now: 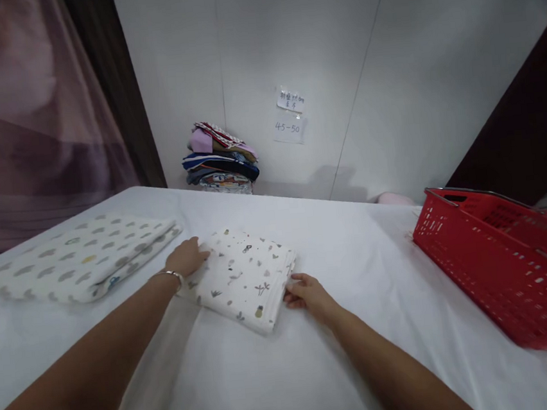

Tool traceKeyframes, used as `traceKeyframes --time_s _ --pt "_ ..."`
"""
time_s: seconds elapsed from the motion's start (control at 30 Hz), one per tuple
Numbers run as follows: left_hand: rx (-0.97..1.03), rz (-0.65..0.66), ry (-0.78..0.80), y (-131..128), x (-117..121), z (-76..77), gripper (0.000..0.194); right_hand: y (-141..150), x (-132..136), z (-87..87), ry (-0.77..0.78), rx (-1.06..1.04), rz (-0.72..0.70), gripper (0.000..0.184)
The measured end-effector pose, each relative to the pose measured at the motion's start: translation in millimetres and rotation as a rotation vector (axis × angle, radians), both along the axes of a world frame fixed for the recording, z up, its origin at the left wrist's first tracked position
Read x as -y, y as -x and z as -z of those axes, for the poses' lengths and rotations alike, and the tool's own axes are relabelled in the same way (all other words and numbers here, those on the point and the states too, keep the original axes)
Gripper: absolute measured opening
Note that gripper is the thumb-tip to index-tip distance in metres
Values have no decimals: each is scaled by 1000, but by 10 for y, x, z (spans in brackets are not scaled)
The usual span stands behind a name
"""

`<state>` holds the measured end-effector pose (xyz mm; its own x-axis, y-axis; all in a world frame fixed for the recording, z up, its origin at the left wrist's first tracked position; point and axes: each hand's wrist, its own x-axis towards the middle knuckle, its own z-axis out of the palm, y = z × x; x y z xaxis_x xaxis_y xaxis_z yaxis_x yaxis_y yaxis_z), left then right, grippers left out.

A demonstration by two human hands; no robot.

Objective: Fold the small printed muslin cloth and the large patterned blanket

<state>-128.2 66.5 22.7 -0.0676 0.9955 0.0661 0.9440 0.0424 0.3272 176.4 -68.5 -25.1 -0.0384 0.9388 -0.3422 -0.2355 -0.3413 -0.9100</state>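
A folded white cloth with small prints (244, 277) lies on the white table (336, 250) in front of me. My left hand (186, 256) rests on its far left edge, fingers curled over the fabric. My right hand (308, 294) grips its right edge, fingers closed on the folded layers. A bracelet sits on my left wrist.
A second folded cloth with grey spots (85, 255) lies to the left. A red plastic basket (506, 260) stands at the right. A stack of folded coloured fabrics (220, 158) sits against the back wall, under paper notes (290, 114).
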Motion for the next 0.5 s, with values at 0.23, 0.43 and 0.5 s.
traceKeyframes --time_s 0.23,0.43,0.5 --pt "89 324 -57 -954 839 -81 31 6 158 134 -36 -52 61 29" --pt "149 326 90 -1590 1333 -36 32 70 205 154 -97 -21 -77 32" --pt "111 301 92 -1626 1316 -3 29 68 208 166 -106 -27 -94 34"
